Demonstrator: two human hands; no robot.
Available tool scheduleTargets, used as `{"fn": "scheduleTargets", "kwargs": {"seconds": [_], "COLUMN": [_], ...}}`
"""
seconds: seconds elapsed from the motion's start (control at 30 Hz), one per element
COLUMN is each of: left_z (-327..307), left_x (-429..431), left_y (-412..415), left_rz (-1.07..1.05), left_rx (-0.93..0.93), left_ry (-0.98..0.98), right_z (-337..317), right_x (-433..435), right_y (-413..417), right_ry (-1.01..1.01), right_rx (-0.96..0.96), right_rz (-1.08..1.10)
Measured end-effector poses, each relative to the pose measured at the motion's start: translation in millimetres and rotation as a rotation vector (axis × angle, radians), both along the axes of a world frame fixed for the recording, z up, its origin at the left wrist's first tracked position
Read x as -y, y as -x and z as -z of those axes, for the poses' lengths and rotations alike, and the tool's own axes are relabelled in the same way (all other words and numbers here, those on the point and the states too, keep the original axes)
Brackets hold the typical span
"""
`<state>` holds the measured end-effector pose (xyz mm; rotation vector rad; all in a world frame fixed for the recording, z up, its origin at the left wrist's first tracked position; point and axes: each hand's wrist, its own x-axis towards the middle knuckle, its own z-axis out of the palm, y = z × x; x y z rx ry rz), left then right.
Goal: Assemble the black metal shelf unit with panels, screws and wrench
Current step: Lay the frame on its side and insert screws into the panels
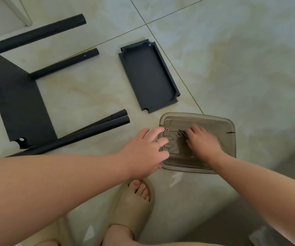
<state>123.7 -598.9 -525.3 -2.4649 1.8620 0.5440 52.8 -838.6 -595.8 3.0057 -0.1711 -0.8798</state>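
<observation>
On the pale tiled floor (232, 68), a smoky translucent plastic tray (229, 126) lies just in front of the person, and both hands are at it. The left hand (143, 151) lies loosely spread over the tray's left rim, its fingers (156, 131) extended and relaxed and gripping nothing, with a thin ring (158, 143) on one of them. Just past its fingertips two small metal washers (166, 130) lie inside the tray. The right hand (204, 142) reaches into the middle of the tray, fingers bent down onto a little cluster of dark screws (183, 134). The knuckles hide the fingertips, so I cannot tell whether it actually pinches any of them. Beyond the tray, apart from it, a small black shelf panel (148, 77) with raised edges and notched corners lies flat, open side up. Further left, a larger black panel (17, 100) lies on the floor with black tubes around it: a pair of tubes (97, 128) side by side along its near edge, a thinner tube (65, 63) beyond it, and a thick tube (36, 33) furthest away. A beige slide sandal (130, 205) on the person's foot shows at the bottom, between the forearms.
</observation>
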Motion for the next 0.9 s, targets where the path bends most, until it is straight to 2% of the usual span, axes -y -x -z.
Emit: {"fn": "scheduleTargets", "kwargs": {"seconds": [0.23,0.37,0.5,0.63,0.73,0.8,0.9], "left_z": [-1.1,-5.1,-26.1,-61.9,-90.2,-106.4,-124.4], "left_x": [-1.0,0.3,-9.9,-47.1,-92.8,-130.1,-190.9], "left_y": [1.6,3.8,-3.3,-21.9,-36.8,-43.4,-49.2], "left_rz": [-0.019,-0.015,-0.058,-0.258,-0.473,-0.608,-0.809], "left_rx": [0.001,-0.026,-0.065,-0.062,-0.055,-0.062,-0.081], "left_ry": [0.026,-0.051,-0.167,-0.240,-0.279,-0.283,-0.279], "right_z": [8.9,-5.5,-40.2,-82.3,-112.1,-131.7,-158.7], "right_x": [0.1,-2.1,-11.7,-42.9,-82.6,-117.6,-173.4], "right_y": [-3.9,-6.0,-2.1,-9.2,-27.9,-43.0,-63.1], "right_ry": [-0.030,-0.039,-0.187,-0.449,-0.585,-0.621,-0.571], "right_rx": [0.047,0.005,0.156,0.326,0.366,0.359,0.282], "right_rz": [0.018,0.072,0.227,0.283,0.218,0.124,-0.005]}}
